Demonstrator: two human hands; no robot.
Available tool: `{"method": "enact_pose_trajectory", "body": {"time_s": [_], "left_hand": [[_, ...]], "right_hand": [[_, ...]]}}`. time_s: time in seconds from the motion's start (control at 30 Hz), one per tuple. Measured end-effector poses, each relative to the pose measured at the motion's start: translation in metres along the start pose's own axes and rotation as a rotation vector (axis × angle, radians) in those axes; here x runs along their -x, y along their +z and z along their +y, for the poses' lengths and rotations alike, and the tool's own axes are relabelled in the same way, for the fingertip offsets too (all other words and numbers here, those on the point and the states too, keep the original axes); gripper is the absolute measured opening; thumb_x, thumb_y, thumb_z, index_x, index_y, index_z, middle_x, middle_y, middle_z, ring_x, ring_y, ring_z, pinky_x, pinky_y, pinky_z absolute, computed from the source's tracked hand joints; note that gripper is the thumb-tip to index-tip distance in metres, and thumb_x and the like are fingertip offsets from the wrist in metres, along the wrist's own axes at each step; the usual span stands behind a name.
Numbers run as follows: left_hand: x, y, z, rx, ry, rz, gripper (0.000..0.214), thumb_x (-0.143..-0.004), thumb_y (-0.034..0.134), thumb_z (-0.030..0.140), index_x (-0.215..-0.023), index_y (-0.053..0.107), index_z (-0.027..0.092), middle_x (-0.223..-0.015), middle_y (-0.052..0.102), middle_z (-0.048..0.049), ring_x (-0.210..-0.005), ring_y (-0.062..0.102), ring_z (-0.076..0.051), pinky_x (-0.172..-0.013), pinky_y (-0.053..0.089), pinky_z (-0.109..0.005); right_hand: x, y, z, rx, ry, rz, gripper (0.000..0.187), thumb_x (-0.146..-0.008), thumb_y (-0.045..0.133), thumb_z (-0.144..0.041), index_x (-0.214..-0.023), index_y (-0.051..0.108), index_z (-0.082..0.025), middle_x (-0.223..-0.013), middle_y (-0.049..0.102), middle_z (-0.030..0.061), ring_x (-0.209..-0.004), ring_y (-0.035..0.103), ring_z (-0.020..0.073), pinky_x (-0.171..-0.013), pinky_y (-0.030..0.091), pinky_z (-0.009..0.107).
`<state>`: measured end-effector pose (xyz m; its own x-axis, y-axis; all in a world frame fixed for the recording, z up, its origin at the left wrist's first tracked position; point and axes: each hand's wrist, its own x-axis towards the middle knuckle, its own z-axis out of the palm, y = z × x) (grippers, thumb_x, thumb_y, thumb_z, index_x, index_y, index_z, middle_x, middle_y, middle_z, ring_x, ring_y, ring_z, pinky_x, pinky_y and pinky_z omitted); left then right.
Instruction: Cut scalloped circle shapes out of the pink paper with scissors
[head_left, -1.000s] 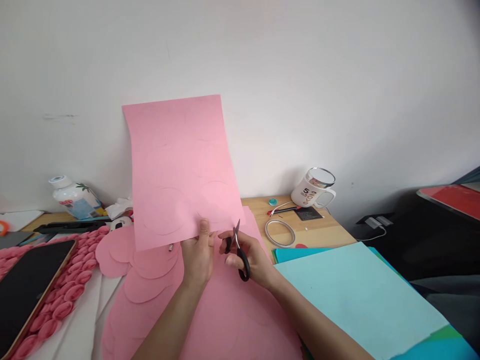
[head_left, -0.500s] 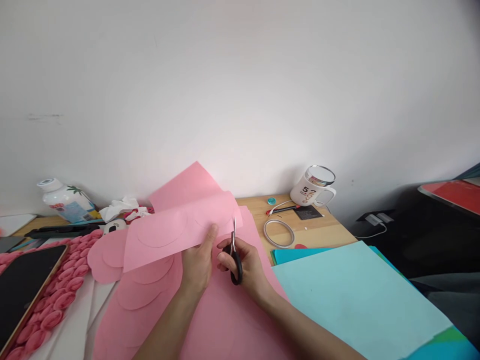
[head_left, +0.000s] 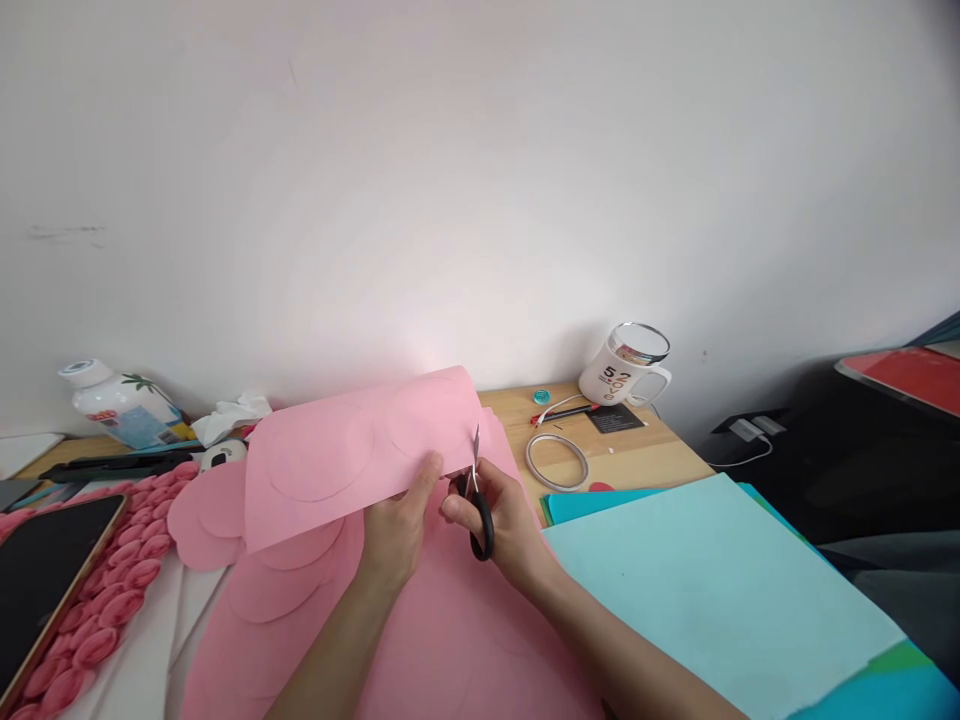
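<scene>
My left hand (head_left: 399,525) grips the lower edge of a pink paper sheet (head_left: 352,440), thumb on top and fingers hidden beneath. Faint circle outlines are drawn on this sheet. In my right hand (head_left: 501,515) is a pair of scissors (head_left: 480,505) with black handles, its blades pointing up at the sheet's right edge. The blades look a little apart; whether they touch the paper I cannot tell. Below the hands lie more pink paper (head_left: 442,620) and, to the left, several cut pink paper circles (head_left: 281,590).
A white mug (head_left: 619,370) stands at the back right, near a cable, a red-and-black pen and a roll of tape (head_left: 556,462). Pale blue paper (head_left: 720,590) lies to the right. On the left are a phone (head_left: 56,580), a pink bobbly mat (head_left: 124,600) and a white bottle (head_left: 127,405).
The pink sheet's raised back part has come down and the sheet now rolls over at the top. My right hand and the scissors have shifted slightly right and up.
</scene>
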<state>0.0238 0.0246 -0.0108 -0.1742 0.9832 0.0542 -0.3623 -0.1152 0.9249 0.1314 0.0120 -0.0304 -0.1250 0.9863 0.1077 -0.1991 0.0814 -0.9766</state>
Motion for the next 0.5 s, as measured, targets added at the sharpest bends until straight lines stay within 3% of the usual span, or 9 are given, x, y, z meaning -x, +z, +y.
{"method": "enact_pose_trajectory", "body": {"time_s": [0.07,0.13,0.23,0.33,0.5], "left_hand": [[0.001,0.0,0.0,0.007,-0.056,-0.036,0.015,-0.067,0.068,0.027,-0.076,0.062,0.018,-0.061,0.058,0.0034,-0.056,0.058,-0.014,-0.048,0.052,-0.024],[0.003,0.0,-0.002,0.011,-0.078,-0.056,0.014,-0.067,0.067,0.028,-0.073,0.06,0.018,-0.057,0.054,0.0048,-0.046,0.052,-0.011,-0.037,0.046,-0.022],[0.004,-0.002,-0.006,-0.03,0.015,-0.032,0.017,-0.067,0.068,0.025,-0.081,0.062,0.017,-0.071,0.062,0.001,-0.067,0.061,-0.015,-0.062,0.054,-0.026],[0.003,-0.005,-0.01,-0.117,0.106,-0.048,0.029,-0.068,0.068,0.025,-0.095,0.063,0.016,-0.09,0.067,-0.005,-0.092,0.061,-0.022,-0.09,0.046,-0.036],[0.002,-0.005,-0.011,-0.148,0.152,-0.056,0.028,-0.067,0.069,0.026,-0.092,0.064,0.015,-0.088,0.068,-0.0065,-0.093,0.061,-0.025,-0.089,0.046,-0.039]], "right_hand": [[0.001,0.002,0.002,-0.012,0.025,0.034,0.036,-0.065,0.07,-0.044,-0.079,0.05,-0.019,-0.056,0.047,-0.006,-0.049,0.045,0.0107,-0.048,0.036,0.024],[0.002,0.004,0.004,-0.029,0.035,0.053,0.036,-0.066,0.07,-0.043,-0.082,0.049,-0.019,-0.055,0.048,-0.006,-0.047,0.047,0.0112,-0.049,0.038,0.025],[0.001,0.002,0.003,-0.058,-0.006,0.052,0.037,-0.064,0.073,-0.04,-0.081,0.048,-0.019,-0.059,0.049,-0.0052,-0.051,0.047,0.0111,-0.05,0.038,0.025],[-0.001,-0.002,-0.002,-0.104,-0.048,0.033,0.042,-0.061,0.076,-0.037,-0.085,0.047,-0.02,-0.066,0.052,-0.0031,-0.057,0.048,0.0122,-0.053,0.038,0.024],[-0.004,-0.006,-0.009,-0.123,-0.061,0.0,0.041,-0.061,0.075,-0.041,-0.083,0.047,-0.02,-0.068,0.053,-0.0012,-0.059,0.049,0.0141,-0.051,0.038,0.025]]}}
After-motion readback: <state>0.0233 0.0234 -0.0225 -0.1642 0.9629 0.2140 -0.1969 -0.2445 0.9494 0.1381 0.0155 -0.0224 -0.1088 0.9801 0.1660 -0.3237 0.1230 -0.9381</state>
